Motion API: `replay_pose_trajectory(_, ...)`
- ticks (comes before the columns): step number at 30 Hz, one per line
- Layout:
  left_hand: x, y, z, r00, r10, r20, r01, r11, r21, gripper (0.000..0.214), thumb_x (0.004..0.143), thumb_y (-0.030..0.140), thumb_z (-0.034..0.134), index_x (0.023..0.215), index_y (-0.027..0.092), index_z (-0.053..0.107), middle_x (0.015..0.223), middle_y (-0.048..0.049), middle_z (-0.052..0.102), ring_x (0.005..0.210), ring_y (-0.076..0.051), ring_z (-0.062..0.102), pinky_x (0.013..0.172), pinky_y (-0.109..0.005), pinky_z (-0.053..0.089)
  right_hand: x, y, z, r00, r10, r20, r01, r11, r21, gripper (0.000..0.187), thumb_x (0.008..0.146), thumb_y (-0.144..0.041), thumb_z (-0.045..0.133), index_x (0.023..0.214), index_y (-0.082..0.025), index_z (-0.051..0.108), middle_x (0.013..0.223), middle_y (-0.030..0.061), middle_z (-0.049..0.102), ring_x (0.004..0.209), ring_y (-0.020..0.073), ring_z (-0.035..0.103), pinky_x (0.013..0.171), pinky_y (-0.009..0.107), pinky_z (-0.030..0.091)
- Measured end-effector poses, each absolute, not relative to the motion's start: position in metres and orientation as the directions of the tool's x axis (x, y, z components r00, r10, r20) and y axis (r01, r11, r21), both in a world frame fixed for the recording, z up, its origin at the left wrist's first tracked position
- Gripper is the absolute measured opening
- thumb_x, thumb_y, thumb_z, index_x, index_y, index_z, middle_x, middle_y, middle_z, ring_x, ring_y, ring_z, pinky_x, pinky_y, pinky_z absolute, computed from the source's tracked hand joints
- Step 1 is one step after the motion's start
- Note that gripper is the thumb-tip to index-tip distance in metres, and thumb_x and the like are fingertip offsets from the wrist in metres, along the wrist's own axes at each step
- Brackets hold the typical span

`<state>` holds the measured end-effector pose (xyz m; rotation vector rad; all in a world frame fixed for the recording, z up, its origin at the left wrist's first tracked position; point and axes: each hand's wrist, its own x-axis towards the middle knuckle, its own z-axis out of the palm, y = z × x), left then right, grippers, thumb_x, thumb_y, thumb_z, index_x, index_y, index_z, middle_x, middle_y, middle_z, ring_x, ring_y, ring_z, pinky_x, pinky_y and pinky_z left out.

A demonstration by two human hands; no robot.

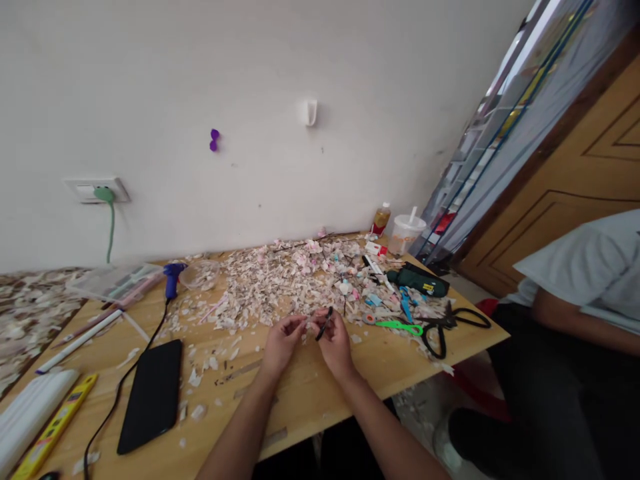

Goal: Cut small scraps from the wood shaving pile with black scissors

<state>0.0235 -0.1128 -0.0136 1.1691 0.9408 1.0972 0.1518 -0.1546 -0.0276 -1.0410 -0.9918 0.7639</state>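
My left hand is closed in a pinch at the near edge of a heap of pale flakes. Between its fingertips is a small whitish flake, too small to make out well. Close beside it, my right hand is closed around a slim black tool, whose exact kind I cannot tell. The fingertips of both hands nearly meet over the wooden table. To the right of my hands lie green-handled scissors and larger black-handled scissors.
A black phone, a blue glue gun with its cord and a yellow box cutter lie to the left. A lidded plastic cup and a bottle stand at the back right. Another person's arm is at the right.
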Motion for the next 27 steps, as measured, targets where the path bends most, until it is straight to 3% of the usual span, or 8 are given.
replay_pose_trajectory(13, 0.0213, -0.1155, -0.0165, 0.225, 0.973, -0.062, -0.371, 0.144, 0.918, 0.038, 0.067, 0.036, 0.081, 0.099, 0.020, 0.068, 0.075, 0.0021, 0.062, 0.069, -0.013, 0.059, 0.073, -0.028, 0.050, 0.1512, -0.1528, -0.0351, 0.331, 0.907, 0.262, -0.078, 0.303, -0.950, 0.030, 0.084, -0.030, 0.067, 0.108, -0.022, 0.051, 0.097, 0.0040, 0.065, 0.090, 0.0163, 0.066, 0.080, 0.028, 0.053)
replay_pose_trajectory(18, 0.0211, -0.1147, -0.0201, 0.210, 0.974, -0.080, -0.419, 0.164, 0.893, 0.038, 0.069, 0.031, 0.081, 0.102, 0.020, 0.067, 0.075, 0.0039, 0.060, 0.067, -0.010, 0.057, 0.070, -0.024, 0.046, 0.1513, -0.1542, -0.0353, 0.282, 0.902, 0.326, 0.067, 0.321, -0.945, 0.025, 0.086, -0.029, 0.065, 0.108, -0.023, 0.053, 0.100, 0.0039, 0.062, 0.089, 0.0162, 0.065, 0.082, 0.029, 0.054)
replay_pose_trajectory(22, 0.0223, -0.1145, -0.0170, 0.202, 0.975, -0.096, -0.423, 0.176, 0.889, 0.040, 0.065, 0.026, 0.083, 0.101, 0.020, 0.068, 0.087, -0.0005, 0.066, 0.080, -0.013, 0.062, 0.076, -0.025, 0.048, 0.1541, -0.1561, -0.0314, 0.220, 0.871, 0.439, 0.255, 0.383, -0.888, 0.025, 0.086, -0.022, 0.062, 0.111, -0.024, 0.059, 0.110, 0.0065, 0.064, 0.103, 0.0203, 0.063, 0.095, 0.037, 0.050)
replay_pose_trajectory(27, 0.0245, -0.1153, -0.0146, 0.275, 0.957, -0.095, -0.384, 0.200, 0.901, 0.038, 0.067, 0.023, 0.081, 0.102, 0.019, 0.066, 0.090, -0.0036, 0.070, 0.078, -0.014, 0.064, 0.077, -0.027, 0.049, 0.1584, -0.1582, -0.0340, 0.153, 0.874, 0.460, 0.289, 0.406, -0.867, 0.037, 0.085, -0.014, 0.055, 0.120, -0.025, 0.061, 0.120, 0.0061, 0.064, 0.115, 0.0213, 0.059, 0.101, 0.039, 0.047)
